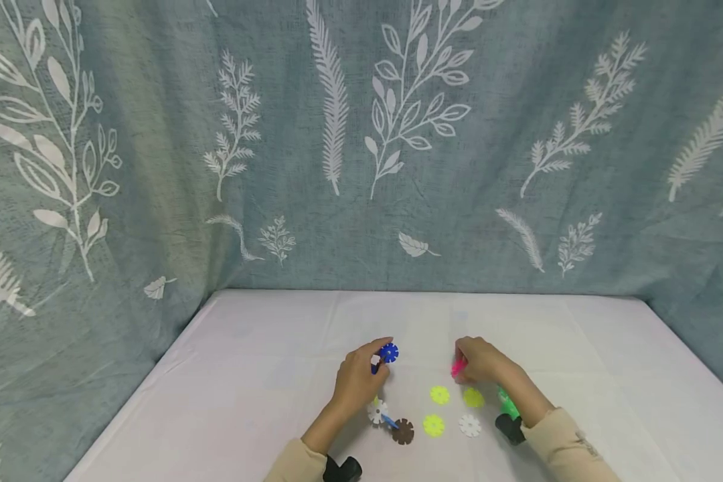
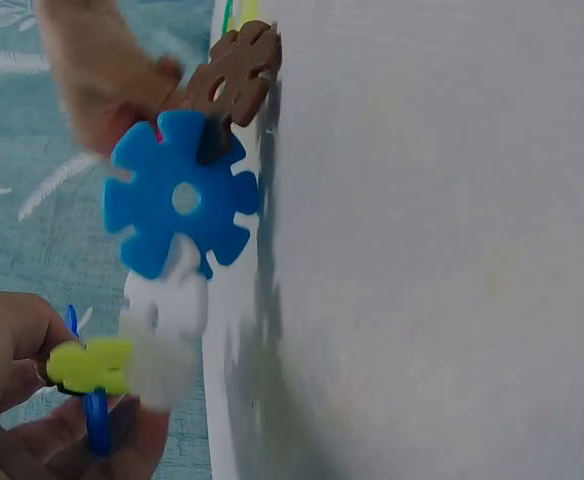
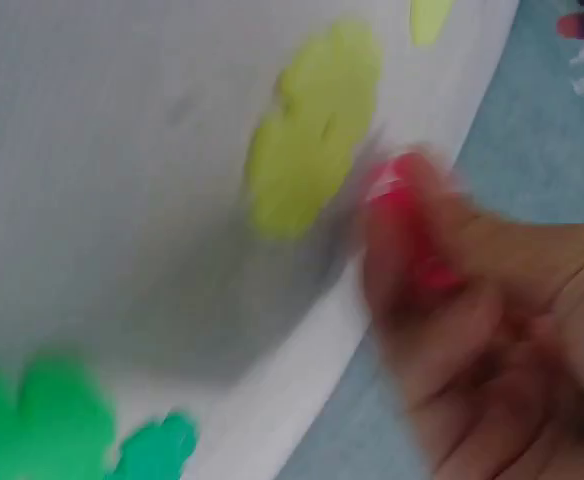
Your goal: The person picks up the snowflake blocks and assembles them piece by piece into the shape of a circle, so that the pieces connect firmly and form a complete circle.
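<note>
My left hand (image 1: 357, 378) holds a chain of interlocked, flower-shaped notched plastic discs above the table. A dark blue disc (image 1: 389, 353) shows at its fingertips. In the left wrist view the chain runs through a yellow disc (image 2: 90, 366), white pieces (image 2: 167, 300) and a bright blue disc (image 2: 182, 195) to a brown disc (image 2: 237, 75). On the right, my right hand (image 1: 482, 360) pinches a pink disc (image 1: 458, 367), partly covered by the fingers. The right wrist view of this pink disc (image 3: 412, 225) is blurred. The two hands are apart.
Loose yellow discs (image 1: 434, 426) and a white disc (image 1: 470, 426) lie on the white table (image 1: 247, 395) between the hands. Green discs (image 1: 509, 404) are beneath the right forearm. A patterned blue-green curtain (image 1: 349, 234) hangs behind the table.
</note>
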Demonstrator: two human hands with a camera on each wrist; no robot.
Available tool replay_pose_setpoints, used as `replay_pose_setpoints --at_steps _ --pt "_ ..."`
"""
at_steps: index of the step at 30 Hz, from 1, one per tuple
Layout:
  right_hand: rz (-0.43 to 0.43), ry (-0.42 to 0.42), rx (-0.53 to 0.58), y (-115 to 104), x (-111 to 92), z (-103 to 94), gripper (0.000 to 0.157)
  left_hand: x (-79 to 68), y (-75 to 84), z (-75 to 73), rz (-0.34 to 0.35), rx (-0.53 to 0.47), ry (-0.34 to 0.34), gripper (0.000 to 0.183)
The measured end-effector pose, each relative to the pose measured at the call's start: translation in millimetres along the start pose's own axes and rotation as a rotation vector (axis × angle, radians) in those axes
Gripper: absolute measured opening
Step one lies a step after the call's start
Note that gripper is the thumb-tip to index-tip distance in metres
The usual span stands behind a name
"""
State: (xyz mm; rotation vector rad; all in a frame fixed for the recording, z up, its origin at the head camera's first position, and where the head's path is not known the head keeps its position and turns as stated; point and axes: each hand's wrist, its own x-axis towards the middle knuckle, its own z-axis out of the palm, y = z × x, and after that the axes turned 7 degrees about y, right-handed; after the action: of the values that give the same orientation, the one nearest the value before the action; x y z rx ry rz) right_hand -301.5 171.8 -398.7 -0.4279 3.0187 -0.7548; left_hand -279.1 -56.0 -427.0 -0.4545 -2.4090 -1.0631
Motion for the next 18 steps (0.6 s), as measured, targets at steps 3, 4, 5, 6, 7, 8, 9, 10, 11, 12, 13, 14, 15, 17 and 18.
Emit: replay_pose_setpoints --at_steps 3,4,5,6,7,8,9,10,11,12,13,14,15,17,18 --pt "-0.238 0.098 0.094 -11 6 7.7 0.011 -2.1 1.2 1.1 -0.006 0.017 0.018 0.04" --pt "-0.319 0.133 0.118 -15 9 10.2 0.013 -2.4 1.3 1.5 -0.011 0.023 0.026 0.04" --pt "-0.387 0.164 0.135 -19 11 12.6 0.014 -2.4 1.7 1.4 -0.012 0.024 0.031 0.039" --pt "-0.432 0.191 0.146 -22 13 15.0 0.016 -2.3 2.1 1.5 -0.013 0.025 0.035 0.039" --pt "-0.462 0.216 0.154 -26 15 16.8 0.017 -1.7 2.4 1.5 -0.011 0.02 0.037 0.038" --pt "-0.479 0.238 0.157 -28 17 18.6 0.019 -1.1 2.7 1.7 -0.016 0.011 0.034 0.038" --pt "-0.492 0.258 0.155 -30 18 20.2 0.02 -0.4 3.0 1.6 -0.012 0.001 0.031 0.038" --pt "-0.498 0.27 0.151 -32 19 21.5 0.02 0.4 2.9 1.8 -0.008 -0.01 0.027 0.038" --pt "-0.505 0.277 0.148 -33 20 22.6 0.021 1.0 3.1 1.8 -0.005 -0.02 0.024 0.038" --pt "-0.506 0.279 0.153 -35 21 23.5 0.021 1.7 3.2 1.9 -0.01 -0.032 0.022 0.038" --pt "-0.511 0.282 0.16 -35 21 24.6 0.021 2.1 3.0 2.2 -0.014 -0.049 0.022 0.038" --pt "-0.513 0.283 0.17 -36 21 25.5 0.021 2.2 2.9 2.4 -0.017 -0.059 0.023 0.038" --pt "-0.514 0.284 0.184 -37 21 26.3 0.021 2.3 2.9 2.5 -0.019 -0.065 0.025 0.038" --pt "-0.518 0.29 0.208 -38 20 27.2 0.02 2.5 2.9 2.4 -0.023 -0.076 0.033 0.037" --pt "-0.515 0.297 0.221 -39 20 27.4 0.02 2.8 2.9 2.4 -0.026 -0.08 0.037 0.037"
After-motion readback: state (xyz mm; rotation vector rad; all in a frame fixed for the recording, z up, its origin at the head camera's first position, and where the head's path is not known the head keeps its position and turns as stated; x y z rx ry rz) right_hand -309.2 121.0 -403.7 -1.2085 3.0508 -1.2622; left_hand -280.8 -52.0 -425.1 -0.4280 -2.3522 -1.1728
